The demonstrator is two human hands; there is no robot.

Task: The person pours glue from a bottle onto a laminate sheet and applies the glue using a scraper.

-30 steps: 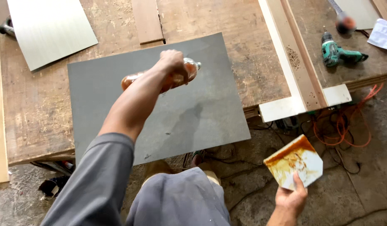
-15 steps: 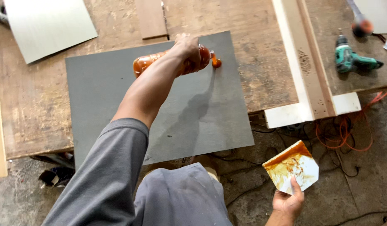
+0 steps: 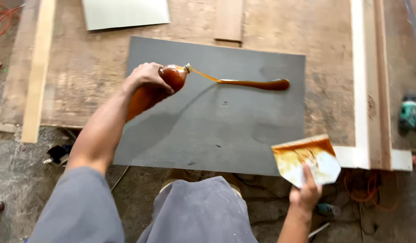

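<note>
Head view: left hand (image 3: 147, 75) grips bottle (image 3: 154, 92), now pouring glue line (image 3: 255, 83); right hand (image 3: 307, 193) holds spreader (image 3: 307, 159).

Most of the grey panel (image 3: 226, 135) is bare, so plenty of room there. Only the glue streak (image 3: 255, 83) up top and the white-edged wooden frame (image 3: 363, 81) along the right get in the way.

grey panel (image 3: 226, 135) | amber glue (image 3: 255, 83) | white scraper (image 3: 309, 159) (orange-stained) | teal drill (image 3: 409, 114)
</note>
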